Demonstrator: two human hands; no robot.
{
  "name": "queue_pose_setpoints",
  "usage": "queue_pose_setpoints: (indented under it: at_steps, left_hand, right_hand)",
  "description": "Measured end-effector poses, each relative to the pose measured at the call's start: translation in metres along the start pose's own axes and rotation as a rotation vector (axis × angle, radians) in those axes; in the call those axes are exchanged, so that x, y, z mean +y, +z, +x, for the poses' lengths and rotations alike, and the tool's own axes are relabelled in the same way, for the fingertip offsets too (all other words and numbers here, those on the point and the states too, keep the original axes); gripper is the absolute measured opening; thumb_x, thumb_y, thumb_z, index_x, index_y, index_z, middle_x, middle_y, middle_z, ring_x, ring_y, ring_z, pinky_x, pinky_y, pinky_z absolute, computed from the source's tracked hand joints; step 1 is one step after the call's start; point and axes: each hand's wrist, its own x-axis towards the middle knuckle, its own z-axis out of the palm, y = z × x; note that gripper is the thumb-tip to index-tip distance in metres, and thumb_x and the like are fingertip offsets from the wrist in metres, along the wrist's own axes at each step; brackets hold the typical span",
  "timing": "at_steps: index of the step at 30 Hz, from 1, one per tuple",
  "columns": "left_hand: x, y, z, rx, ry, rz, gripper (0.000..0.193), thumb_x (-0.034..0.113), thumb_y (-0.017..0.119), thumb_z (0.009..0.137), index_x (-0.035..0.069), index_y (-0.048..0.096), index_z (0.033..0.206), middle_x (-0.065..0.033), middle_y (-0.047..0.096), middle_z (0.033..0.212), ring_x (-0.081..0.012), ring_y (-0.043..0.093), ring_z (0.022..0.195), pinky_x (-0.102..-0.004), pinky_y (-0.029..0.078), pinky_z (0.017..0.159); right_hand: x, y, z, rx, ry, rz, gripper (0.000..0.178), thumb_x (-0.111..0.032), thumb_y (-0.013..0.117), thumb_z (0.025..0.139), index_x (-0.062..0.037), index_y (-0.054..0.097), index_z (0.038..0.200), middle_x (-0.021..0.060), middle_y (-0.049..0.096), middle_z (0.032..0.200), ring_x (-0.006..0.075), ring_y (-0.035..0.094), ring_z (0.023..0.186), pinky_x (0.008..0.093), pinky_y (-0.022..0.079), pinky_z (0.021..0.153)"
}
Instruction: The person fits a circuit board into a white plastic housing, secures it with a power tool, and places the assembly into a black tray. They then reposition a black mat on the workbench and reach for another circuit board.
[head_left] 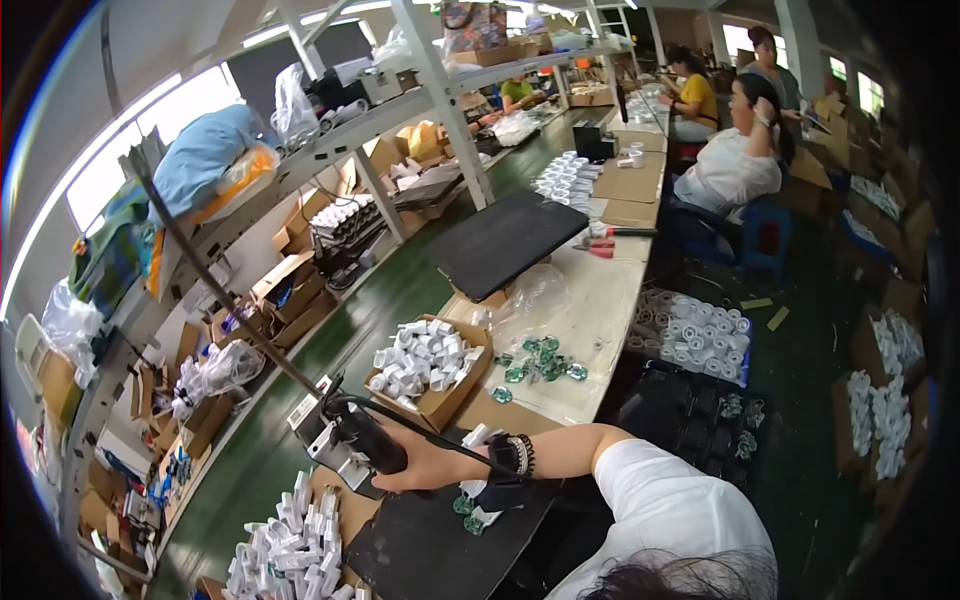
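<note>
The right hand (pixel 430 465), with bracelets (pixel 521 456) at its wrist, was clamped around a black cylindrical handle (pixel 375 442). The handle was located beside a grey-and-white metal fixture (pixel 322 445), near the upper edge of a black mat (pixel 430 548). The left hand was out of view; I could not determine its state. Green circuit boards (pixel 470 515) lay on the mat, below the wrist. A heap of white plastic housings (pixel 290 545) was positioned left of the mat. Beyond the handle stood a cardboard box (pixel 462 400) filled with white parts (pixel 425 355); loose green boards (pixel 545 358) lay to its right. Farther along the bench (pixel 610 310) was a black panel (pixel 510 240), with red-handled pliers (pixel 600 247) near its corner. A person in white (pixel 730 165) sat beyond.
</note>
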Motion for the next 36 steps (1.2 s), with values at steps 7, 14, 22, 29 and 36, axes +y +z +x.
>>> queue_pose_setpoints:
  at_steps: [7,14,22,29,36]
  left_hand:
    - [0.061,0.013,-0.072,0.929,0.116,0.342,0.024,0.022,0.056,0.080,0.004,0.063,0.094,-0.0185,0.060,0.097,-0.0325,0.057,0.088,-0.0423,0.046,0.073]
    - [0.113,0.021,-0.079,1.437,0.287,0.051,0.034,0.024,0.066,0.076,-0.001,0.061,0.098,-0.0220,0.056,0.104,-0.0336,0.057,0.088,-0.0419,0.044,0.079]
    - [0.210,0.008,-0.124,1.158,1.050,-0.085,0.022,0.017,0.058,0.081,0.002,0.060,0.098,-0.0190,0.058,0.099,-0.0318,0.056,0.093,-0.0425,0.045,0.078]
    - [0.278,0.039,-0.132,0.940,0.932,-0.471,0.007,0.004,0.061,0.073,-0.002,0.057,0.076,-0.0168,0.058,0.083,-0.0336,0.055,0.079,-0.0377,0.043,0.072]
    - [0.326,0.046,-0.122,0.835,0.931,-0.512,0.008,0.004,0.062,0.072,0.002,0.055,0.077,-0.0117,0.059,0.081,-0.0312,0.055,0.077,-0.0374,0.044,0.070]
  right_hand:
    - [0.012,-0.011,-0.002,0.033,0.037,0.097,0.078,-0.005,0.061,0.077,-0.0044,0.015,0.139,0.0058,0.047,0.107,0.0078,0.050,0.072,0.0222,0.043,0.061]
    - [0.029,-0.030,0.003,0.154,-0.153,-0.365,0.064,-0.013,0.066,0.074,-0.0027,0.031,0.127,0.0037,0.047,0.091,0.0133,0.047,0.078,0.0278,0.041,0.067]
    - [-0.009,-0.035,-0.009,0.219,-0.030,-0.198,0.047,-0.021,0.068,0.071,-0.0001,0.044,0.105,0.0078,0.045,0.089,0.0173,0.043,0.081,0.0323,0.039,0.071]
    - [-0.059,-0.027,0.004,0.229,0.041,-0.184,0.061,-0.028,0.069,0.071,0.0000,0.043,0.119,0.0093,0.053,0.101,0.0157,0.048,0.094,0.0321,0.042,0.082]
    - [-0.053,-0.079,0.014,0.358,-0.251,-0.284,0.037,-0.004,0.063,0.076,0.0001,0.048,0.109,0.0015,0.055,0.066,0.0091,0.054,0.057,0.0243,0.045,0.054]
